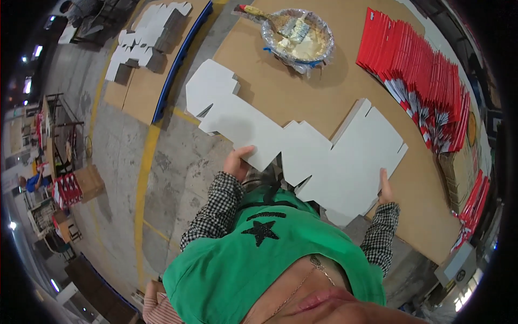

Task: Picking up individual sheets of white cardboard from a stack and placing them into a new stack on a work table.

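Observation:
A large white die-cut carton blank (259, 127), with notches, flaps and a few creased edges, spans the near side of the brown table from upper left to lower right. My left hand (238, 162) grips its near edge, thumb on top and the other fingers hidden beneath. At the blank's right end, my right hand (385, 186) holds the edge, one digit showing on the upper face and the rest underneath. Beyond it stands a plastic-lined bowl (329, 46) of cream-coloured paste. A brush with a yellow-and-red handle (258, 12) and a second, pale brush (300, 29) rest in it.
Overlapping red folded packages (415, 65) line the table's right side (334, 89), beside a brown carton (458, 178). To the left, across a yellow floor line (144, 178), more white blanks (143, 40) lie on a blue-edged board (178, 65). People work in the background.

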{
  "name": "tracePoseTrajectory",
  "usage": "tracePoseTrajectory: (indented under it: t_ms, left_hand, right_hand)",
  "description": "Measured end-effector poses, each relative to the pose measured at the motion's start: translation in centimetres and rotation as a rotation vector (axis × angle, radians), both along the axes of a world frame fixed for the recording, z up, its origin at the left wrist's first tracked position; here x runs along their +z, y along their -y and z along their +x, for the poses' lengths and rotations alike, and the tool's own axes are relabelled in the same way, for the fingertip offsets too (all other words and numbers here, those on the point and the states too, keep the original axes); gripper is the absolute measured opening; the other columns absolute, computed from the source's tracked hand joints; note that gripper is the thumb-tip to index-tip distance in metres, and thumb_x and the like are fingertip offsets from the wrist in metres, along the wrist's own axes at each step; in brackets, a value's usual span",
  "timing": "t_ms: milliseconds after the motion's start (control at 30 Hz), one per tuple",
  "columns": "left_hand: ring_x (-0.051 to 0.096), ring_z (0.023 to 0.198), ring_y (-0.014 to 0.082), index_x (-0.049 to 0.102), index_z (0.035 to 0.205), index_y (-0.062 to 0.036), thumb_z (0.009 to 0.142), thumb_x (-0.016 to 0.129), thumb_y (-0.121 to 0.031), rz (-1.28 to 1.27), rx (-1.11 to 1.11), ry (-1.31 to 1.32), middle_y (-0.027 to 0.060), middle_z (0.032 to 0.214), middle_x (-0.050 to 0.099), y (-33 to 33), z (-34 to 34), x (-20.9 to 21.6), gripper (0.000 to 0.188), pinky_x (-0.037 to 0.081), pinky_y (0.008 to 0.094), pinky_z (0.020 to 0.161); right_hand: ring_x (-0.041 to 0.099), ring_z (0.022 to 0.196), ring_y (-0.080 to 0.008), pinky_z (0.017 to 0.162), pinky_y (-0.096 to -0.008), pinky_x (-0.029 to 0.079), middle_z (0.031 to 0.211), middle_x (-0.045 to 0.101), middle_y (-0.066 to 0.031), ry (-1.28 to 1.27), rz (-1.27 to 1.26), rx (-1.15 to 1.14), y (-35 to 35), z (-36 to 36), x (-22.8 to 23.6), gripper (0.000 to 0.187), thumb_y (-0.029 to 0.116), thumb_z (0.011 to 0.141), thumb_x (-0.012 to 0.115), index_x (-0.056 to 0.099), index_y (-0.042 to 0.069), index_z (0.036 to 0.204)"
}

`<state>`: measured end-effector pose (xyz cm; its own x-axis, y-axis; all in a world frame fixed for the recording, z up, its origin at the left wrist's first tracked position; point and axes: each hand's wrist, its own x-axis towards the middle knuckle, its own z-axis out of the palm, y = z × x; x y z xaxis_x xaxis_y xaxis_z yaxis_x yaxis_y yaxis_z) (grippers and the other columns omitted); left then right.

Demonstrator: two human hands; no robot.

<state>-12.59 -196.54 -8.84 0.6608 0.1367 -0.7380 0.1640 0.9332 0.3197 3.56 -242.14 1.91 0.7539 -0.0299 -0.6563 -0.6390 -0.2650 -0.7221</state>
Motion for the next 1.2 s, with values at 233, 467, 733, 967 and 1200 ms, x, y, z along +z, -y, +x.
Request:
tracePoseTrajectory:
  t_ms: [233,467,733,967,1200]
  left_hand:
    - [0.061,0.068,0.0227,0.052,0.11,0.0059,0.075,0.069,-0.035,0.436,-1.007,-0.444,0.0179,0.087,0.061,-7.1,0.1,5.5,0.057,0.052,0.036,0.065]
    - [0.053,0.106,0.0306,0.053,0.112,0.0101,0.064,0.069,-0.053,1.374,-0.207,-0.71,0.0234,0.109,0.058,-19.8,4.7,-2.1,0.08,0.039,0.0352,0.092]
    - [0.059,0.094,0.024,0.055,0.106,0.014,0.062,0.067,-0.061,1.095,-0.698,-0.546,0.0236,0.096,0.061,-25.4,8.3,-3.5,0.088,0.042,0.0347,0.084]
    - [0.057,0.091,0.0236,0.055,0.106,0.0109,0.061,0.079,-0.036,1.364,-0.431,-0.393,0.0192,0.101,0.059,-18.7,13.3,2.2,0.069,0.043,0.0321,0.083]
    - [0.039,0.119,0.034,0.034,0.131,0.0011,0.048,0.082,-0.04,1.481,-2.103,0.553,0.0234,0.129,0.041,4.2,21.8,8.3,0.104,0.034,0.0391,0.098]
  right_hand:
    - [0.018,0.133,-0.0255,0.108,-0.0396,0.014,0.145,0.017,-0.0111,-0.021,-0.123,-0.032,-3.5,0.2,-2.0,0.085,0.061,0.084,0.042,0.016,0.003,0.14]
    - [0.028,0.129,-0.0265,0.104,-0.0389,0.026,0.142,0.025,-0.012,-0.101,0.107,-0.153,-4.5,0.0,-2.0,0.076,0.058,0.087,0.037,0.02,0.004,0.138]
    - [0.037,0.122,-0.0234,0.099,-0.0343,0.033,0.137,0.033,-0.0121,0.225,-0.135,-0.305,-4.8,1.4,-4.2,0.068,0.05,0.09,0.038,0.025,0.001,0.136]
    - [0.042,0.117,-0.0236,0.098,-0.0312,0.032,0.127,0.044,-0.016,0.347,-0.533,-0.281,-6.8,2.0,-0.6,0.064,0.047,0.091,0.038,0.036,-0.005,0.128]
    - [0.047,0.112,-0.0325,0.096,-0.0354,0.034,0.12,0.049,-0.0248,0.524,-0.705,-0.284,-6.9,-0.6,1.6,0.062,0.044,0.093,0.032,0.045,-0.012,0.118]
